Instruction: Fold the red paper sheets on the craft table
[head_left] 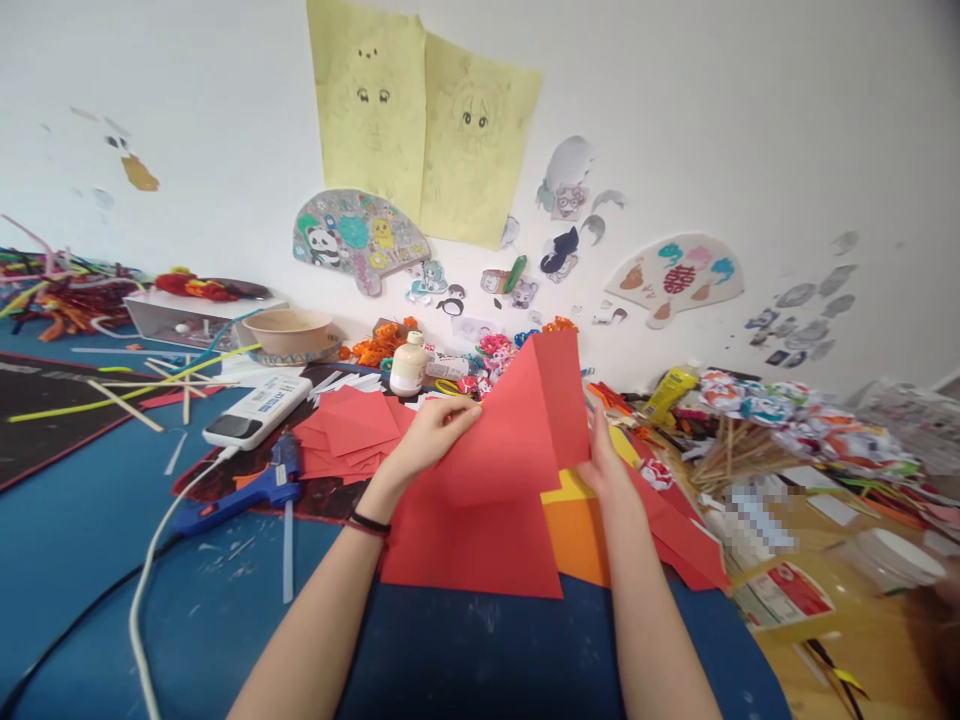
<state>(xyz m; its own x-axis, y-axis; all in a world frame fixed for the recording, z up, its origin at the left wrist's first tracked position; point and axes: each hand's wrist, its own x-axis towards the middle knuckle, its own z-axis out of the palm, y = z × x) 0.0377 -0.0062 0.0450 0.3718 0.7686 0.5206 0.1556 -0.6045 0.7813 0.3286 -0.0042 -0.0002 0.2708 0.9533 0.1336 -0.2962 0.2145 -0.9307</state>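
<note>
Both hands hold up a red sheet of paper, bent along a crease so a narrower panel stands up on its right. My left hand pinches its upper left edge between thumb and fingers. On the right side, my right hand grips the paper, with most of its fingers hidden behind it. Below lies another red sheet, flat on the blue table; whether it joins the raised one I cannot tell. Orange paper and yellow paper show beside my right wrist. A stack of red paper pieces lies left of my left hand.
A blue glue gun and a white power strip with a cable lie left. A glue bottle and a bowl stand behind. Right are a yellow bottle, wooden sticks and a clear tub.
</note>
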